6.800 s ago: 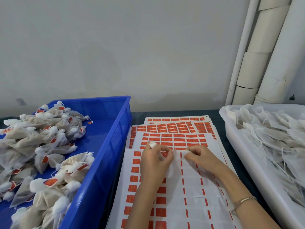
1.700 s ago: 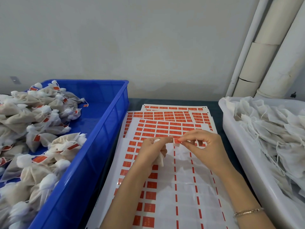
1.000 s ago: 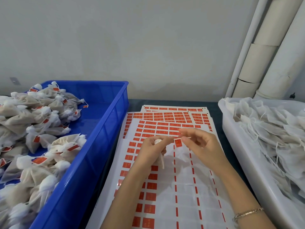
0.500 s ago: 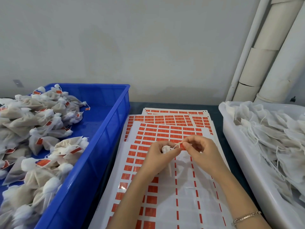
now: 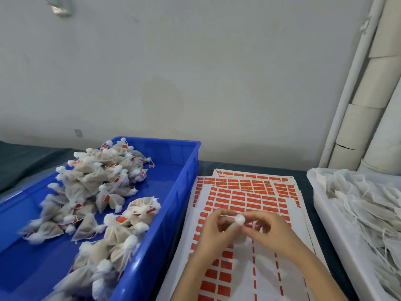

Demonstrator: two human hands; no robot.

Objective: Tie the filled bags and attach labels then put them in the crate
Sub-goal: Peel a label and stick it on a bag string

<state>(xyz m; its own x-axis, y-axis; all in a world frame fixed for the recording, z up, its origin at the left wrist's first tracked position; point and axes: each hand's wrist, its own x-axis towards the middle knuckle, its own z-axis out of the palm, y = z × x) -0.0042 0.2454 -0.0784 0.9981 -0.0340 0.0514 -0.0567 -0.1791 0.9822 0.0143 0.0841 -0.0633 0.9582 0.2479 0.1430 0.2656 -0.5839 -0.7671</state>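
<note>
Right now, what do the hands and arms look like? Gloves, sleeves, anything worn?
Two bare hands, no gloves. Left hand and right hand show no rings on the fingers in view. Left forearm and right forearm are uncovered down to the bottom edge of the frame: no sleeves. No watch, band or marking on the parts visible.

view: single, head-worn, wide-angle | from: above the near table edge | facing: forward and down, past label sheets [image 5: 249, 192] to the wall [image 5: 195, 72] | range: close over left hand [image 5: 213, 232], right hand [image 5: 269, 231] and bag [image 5: 239, 219], low centre | edges: blue crate [image 5: 178, 203] left, white tray [image 5: 321, 205] right
</note>
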